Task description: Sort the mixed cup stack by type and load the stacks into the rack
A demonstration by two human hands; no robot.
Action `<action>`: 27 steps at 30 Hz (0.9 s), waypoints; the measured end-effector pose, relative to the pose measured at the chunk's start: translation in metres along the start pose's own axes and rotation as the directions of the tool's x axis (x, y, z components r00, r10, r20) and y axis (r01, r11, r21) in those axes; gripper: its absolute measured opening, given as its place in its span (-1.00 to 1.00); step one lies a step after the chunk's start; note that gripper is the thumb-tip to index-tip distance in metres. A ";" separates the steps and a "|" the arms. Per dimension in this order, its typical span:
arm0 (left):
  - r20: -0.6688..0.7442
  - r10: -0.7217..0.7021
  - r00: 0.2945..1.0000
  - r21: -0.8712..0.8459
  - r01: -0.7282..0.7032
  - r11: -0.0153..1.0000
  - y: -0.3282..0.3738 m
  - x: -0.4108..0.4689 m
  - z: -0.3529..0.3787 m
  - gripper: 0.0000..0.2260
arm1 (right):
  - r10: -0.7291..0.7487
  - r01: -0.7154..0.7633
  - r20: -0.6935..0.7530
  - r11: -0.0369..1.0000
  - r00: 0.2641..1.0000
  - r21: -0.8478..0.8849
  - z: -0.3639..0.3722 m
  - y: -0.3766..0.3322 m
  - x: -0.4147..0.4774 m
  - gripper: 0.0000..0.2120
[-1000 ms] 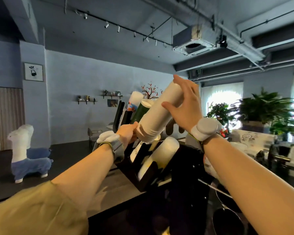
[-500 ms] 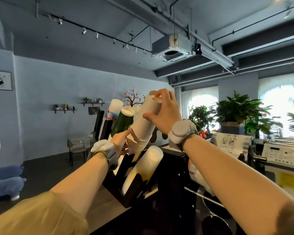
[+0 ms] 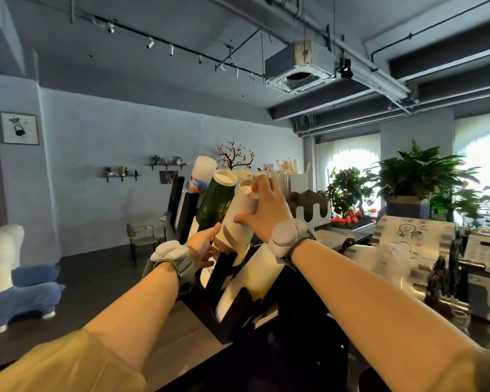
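the right hand [image 3: 266, 212] curls over the top of the white stack [image 3: 236, 222]. the left hand [image 3: 203, 245] holds its lower end, at 7 o'clock. the stack leans toward 1 o'clock, its foot in the rack [image 3: 232, 316]. a green stack [image 3: 216, 203] stands just beside, at 10 o'clock.

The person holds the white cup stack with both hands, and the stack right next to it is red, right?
Not quite. The head view shows a green stack next to it, not a red one. The left hand and right hand do both hold the white stack.
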State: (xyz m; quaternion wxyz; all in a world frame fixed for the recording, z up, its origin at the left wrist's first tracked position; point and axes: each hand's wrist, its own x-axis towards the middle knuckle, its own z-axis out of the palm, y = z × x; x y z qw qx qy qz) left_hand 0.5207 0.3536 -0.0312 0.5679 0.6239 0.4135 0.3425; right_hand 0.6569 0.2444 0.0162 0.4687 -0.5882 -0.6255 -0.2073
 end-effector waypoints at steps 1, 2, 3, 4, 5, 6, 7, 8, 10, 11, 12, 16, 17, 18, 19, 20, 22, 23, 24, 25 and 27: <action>-0.013 0.004 1.000 0.029 -0.004 1.000 -0.002 0.002 -0.003 -0.38 | 0.006 -0.005 0.018 1.000 1.000 -0.008 0.004 -0.001 0.000 -0.28; -0.029 0.015 0.999 0.046 -0.014 0.999 -0.003 0.003 -0.005 -0.41 | 0.015 -0.014 0.043 1.000 0.999 -0.027 0.007 -0.001 0.000 -0.23; -0.048 0.026 0.999 0.052 -0.024 0.998 -0.003 0.003 -0.006 -0.45 | 0.026 -0.022 0.076 0.998 0.997 -0.054 0.011 -0.001 0.000 -0.19; -0.069 0.042 0.997 0.052 -0.038 0.998 -0.003 0.003 -0.007 -0.50 | 0.040 -0.032 0.115 0.997 0.993 -0.072 0.014 -0.001 0.000 -0.16; -0.087 0.056 0.995 0.055 -0.051 0.997 -0.004 0.001 -0.007 -0.53 | 0.057 -0.046 0.147 0.996 0.987 -0.078 0.018 -0.001 -0.001 -0.18; -0.094 0.078 0.993 0.058 -0.073 0.996 -0.001 0.001 -0.005 -0.55 | 0.071 -0.059 0.158 0.995 0.985 -0.080 0.019 0.000 -0.001 -0.22; -0.101 0.091 0.991 0.061 -0.085 0.995 -0.001 -0.001 -0.004 -0.56 | 0.084 -0.071 0.170 0.994 0.982 -0.082 0.023 0.000 -0.002 -0.27; -0.104 0.101 0.989 0.060 -0.095 0.994 0.000 -0.003 -0.004 -0.57 | 0.099 -0.084 0.182 0.993 0.978 -0.087 0.026 -0.001 -0.002 -0.30; -0.092 0.114 0.989 0.072 -0.107 0.992 0.002 -0.007 -0.003 -0.56 | 0.129 -0.109 0.195 0.988 0.972 -0.109 0.028 -0.002 -0.002 -0.33; -0.081 0.113 0.990 0.076 -0.107 0.991 0.003 -0.011 -0.003 -0.55 | 0.140 -0.114 0.208 0.985 0.968 -0.133 0.027 -0.003 -0.001 -0.34; -0.073 0.115 0.991 0.080 -0.109 0.991 0.002 -0.013 -0.004 -0.54 | 0.143 -0.108 0.219 0.981 0.965 -0.164 0.026 -0.004 -0.002 -0.34; -0.048 0.171 0.984 0.136 -0.163 0.977 0.002 -0.019 -0.003 -0.57 | 0.110 -0.040 0.268 0.967 0.957 -0.254 0.010 -0.005 -0.006 -0.46; -0.051 0.210 0.976 0.176 -0.198 0.964 0.004 -0.020 -0.004 -0.59 | 0.106 -0.037 0.269 0.968 0.957 -0.249 0.005 -0.006 -0.007 -0.49; -0.056 0.253 0.966 0.220 -0.236 0.947 0.001 -0.022 -0.005 -0.61 | 0.099 -0.039 0.255 0.973 0.962 -0.229 0.004 -0.007 -0.010 -0.52; -0.065 0.301 0.951 0.259 -0.276 0.926 0.002 -0.025 -0.005 -0.64 | 0.097 -0.052 0.223 0.979 0.970 -0.200 0.002 -0.009 -0.011 -0.53; -0.080 0.337 0.938 0.288 -0.302 0.909 -0.001 -0.029 -0.006 -0.68 | 0.093 -0.065 0.187 0.986 0.978 -0.153 0.002 -0.010 -0.015 -0.55; -0.110 0.396 0.912 0.351 -0.337 0.874 -0.010 -0.041 -0.007 -0.72 | 0.094 -0.090 0.134 0.995 0.987 -0.033 0.005 -0.013 -0.026 -0.62; -0.112 0.427 0.897 0.399 -0.353 0.846 -0.016 -0.047 -0.008 -0.73 | 0.090 -0.094 0.119 0.995 0.989 0.031 0.008 -0.015 -0.033 -0.66; -0.110 0.440 0.891 0.433 -0.356 0.828 -0.025 -0.055 -0.010 -0.74 | 0.080 -0.088 0.103 0.993 0.991 0.078 0.013 -0.017 -0.041 -0.70; -0.101 0.438 0.893 0.460 -0.348 0.817 -0.036 -0.063 -0.012 -0.75 | 0.067 -0.078 0.095 0.990 0.993 0.116 0.019 -0.021 -0.052 -0.73; -0.071 0.439 0.896 0.491 -0.352 0.797 -0.056 -0.077 -0.018 -0.77 | 0.028 -0.045 0.089 0.980 0.996 0.195 0.031 -0.026 -0.073 -0.79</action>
